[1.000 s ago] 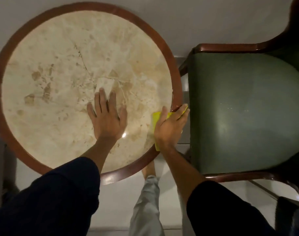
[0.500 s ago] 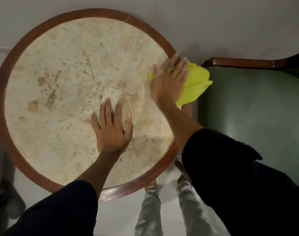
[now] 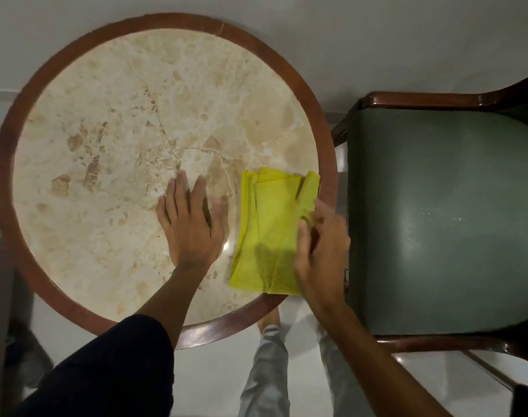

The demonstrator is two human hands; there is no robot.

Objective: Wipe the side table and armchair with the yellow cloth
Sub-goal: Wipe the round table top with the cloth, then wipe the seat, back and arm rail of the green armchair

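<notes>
The round side table [image 3: 112, 115] has a beige marble top and a brown wooden rim. A folded yellow cloth [image 3: 268, 230] lies flat on its right part, near the rim. My right hand [image 3: 321, 251] rests at the cloth's right edge, fingers touching its fabric; the hand is blurred. My left hand [image 3: 190, 227] lies flat on the marble, fingers apart, just left of the cloth. The armchair [image 3: 443, 221] with a green seat and dark wooden arms stands right beside the table.
A pale wall runs behind the table and chair. My legs in light trousers [image 3: 268, 371] stand on a light tiled floor between table and chair. A dark object [image 3: 4, 311] sits at the lower left by the table.
My right hand brought the cloth from the table's far right rim back toward me, and the cloth now lies spread flat on the marble. My left hand stayed put.
</notes>
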